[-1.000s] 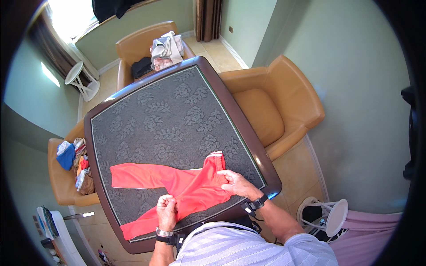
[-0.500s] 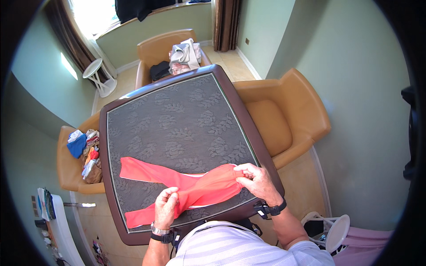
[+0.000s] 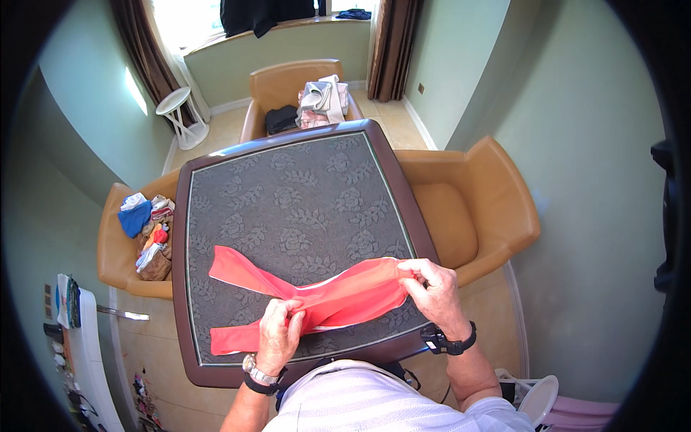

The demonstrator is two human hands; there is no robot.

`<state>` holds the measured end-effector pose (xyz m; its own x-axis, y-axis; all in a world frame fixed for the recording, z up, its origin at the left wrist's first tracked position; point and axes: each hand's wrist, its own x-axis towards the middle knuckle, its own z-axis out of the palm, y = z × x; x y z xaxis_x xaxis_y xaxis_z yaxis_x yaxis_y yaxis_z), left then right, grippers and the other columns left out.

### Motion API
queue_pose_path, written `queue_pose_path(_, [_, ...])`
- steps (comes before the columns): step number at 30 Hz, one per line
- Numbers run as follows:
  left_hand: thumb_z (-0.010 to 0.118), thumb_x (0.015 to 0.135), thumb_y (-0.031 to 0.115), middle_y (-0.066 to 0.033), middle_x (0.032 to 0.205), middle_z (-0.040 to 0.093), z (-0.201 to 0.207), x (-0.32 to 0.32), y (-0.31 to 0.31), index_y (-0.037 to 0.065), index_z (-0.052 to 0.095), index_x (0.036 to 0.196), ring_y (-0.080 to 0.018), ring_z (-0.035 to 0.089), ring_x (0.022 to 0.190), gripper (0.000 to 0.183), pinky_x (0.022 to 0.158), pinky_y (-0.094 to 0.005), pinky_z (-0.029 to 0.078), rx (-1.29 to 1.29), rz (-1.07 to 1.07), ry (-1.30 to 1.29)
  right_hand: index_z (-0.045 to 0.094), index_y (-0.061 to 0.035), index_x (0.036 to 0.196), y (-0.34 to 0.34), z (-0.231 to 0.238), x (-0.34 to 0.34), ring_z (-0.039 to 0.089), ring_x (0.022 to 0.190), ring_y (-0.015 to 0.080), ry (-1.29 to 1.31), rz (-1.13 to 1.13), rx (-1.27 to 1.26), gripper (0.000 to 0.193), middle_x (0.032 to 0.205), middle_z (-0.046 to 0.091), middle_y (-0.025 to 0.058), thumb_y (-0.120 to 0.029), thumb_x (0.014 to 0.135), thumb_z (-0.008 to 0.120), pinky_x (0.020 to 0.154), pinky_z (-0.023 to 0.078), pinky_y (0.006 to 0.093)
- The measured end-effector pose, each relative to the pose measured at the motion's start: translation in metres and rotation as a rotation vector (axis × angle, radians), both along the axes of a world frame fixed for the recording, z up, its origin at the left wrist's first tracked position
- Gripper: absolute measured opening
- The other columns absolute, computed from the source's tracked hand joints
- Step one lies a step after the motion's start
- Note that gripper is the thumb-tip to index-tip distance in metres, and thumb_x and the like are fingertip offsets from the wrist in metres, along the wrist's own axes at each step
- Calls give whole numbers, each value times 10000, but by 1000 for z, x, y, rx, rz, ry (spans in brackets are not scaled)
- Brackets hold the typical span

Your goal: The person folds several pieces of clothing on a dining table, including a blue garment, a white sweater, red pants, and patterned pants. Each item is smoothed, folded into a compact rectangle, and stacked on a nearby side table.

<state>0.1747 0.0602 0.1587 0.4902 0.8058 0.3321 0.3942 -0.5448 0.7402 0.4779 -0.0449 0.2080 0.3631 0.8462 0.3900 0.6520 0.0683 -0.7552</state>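
A pair of coral-red trousers (image 3: 353, 289) with white side piping lies across the near part of the table, its two legs spread apart toward the left. My right hand (image 3: 435, 294) pinches the waistband at the right end, near the table's right edge. Around the crotch, where the legs part, my left hand (image 3: 279, 333) grips the cloth between thumb and fingers. The fabric between both hands is drawn out, with some folds.
The dark patterned table (image 3: 288, 189) has a brown rim. Tan armchairs stand around it: the left one bears a heap of mixed clothes (image 3: 152, 234), the far one folded clothes (image 3: 322, 102), and the right one (image 3: 461, 209) sits close. A white stool (image 3: 177, 101) stands far left.
My left hand has shifted along the cloth to the crotch. The trousers have moved slightly, with the waist end drawn right by my right hand. The view has also shifted.
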Motion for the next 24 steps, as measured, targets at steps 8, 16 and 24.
queue_pose_path(8, [741,914,-7,-141,871,649,64,-2,30,26,701,1050,-321,657,817,145,727,-409,539,170,-41,43,683,-27,1042,9,36,6,719,805,194,107,9,138,158,934,745,94,18,911,759,716,572,334])
queue_pose_path(16, [733,910,-31,-135,841,637,110,-17,52,16,687,1039,-305,638,744,145,673,-401,519,289,-123,147,629,-18,1124,26,52,14,653,814,71,250,198,-98,90,858,710,37,-48,1039,635,735,540,297])
queue_pose_path(24, [741,914,-11,-144,907,629,104,-27,58,15,683,995,-274,632,779,103,672,-369,511,305,-184,119,615,-43,1147,40,59,-2,680,819,159,296,251,10,134,928,728,100,-35,1019,656,750,546,323])
